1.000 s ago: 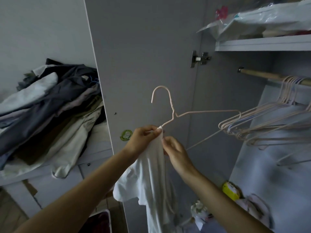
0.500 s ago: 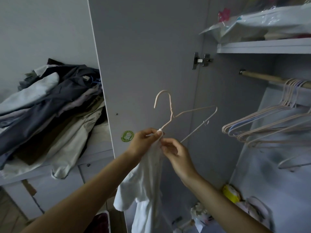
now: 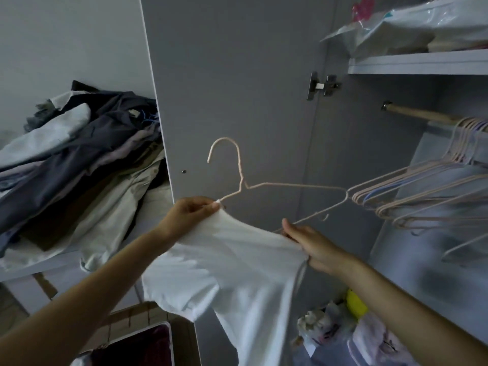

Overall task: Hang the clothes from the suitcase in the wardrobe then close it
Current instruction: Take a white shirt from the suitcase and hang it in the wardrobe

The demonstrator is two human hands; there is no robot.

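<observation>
Two hands are seen working a white T-shirt (image 3: pixel 237 262) onto a pale pink wire hanger (image 3: pixel 266 184) in front of an open grey wardrobe door (image 3: pixel 232 75); the left hand (image 3: pixel 188 215) is curled with fingertips pinched together on the shirt's edge and the hanger's left shoulder wire, so that fabric and wire are caught between thumb and forefinger, while the right hand (image 3: pixel 314 247) is closed on the opposite edge of the cloth, its thumb laid along the hanger's lower wire and the fabric bunched beneath the fingers. The shirt is stretched between both grips and is left to hang below them, clear of the wardrobe interior. The hanger's hook is pointed upward, its right tip brought close to a row of empty hangers (image 3: pixel 427 188) suspended from the wooden rail (image 3: pixel 420 116). Bagged items (image 3: pixel 422 25) are stored on the shelf (image 3: pixel 417 66) above, and a heap of dark and light clothing (image 3: pixel 76 159) is piled on a surface at left
</observation>
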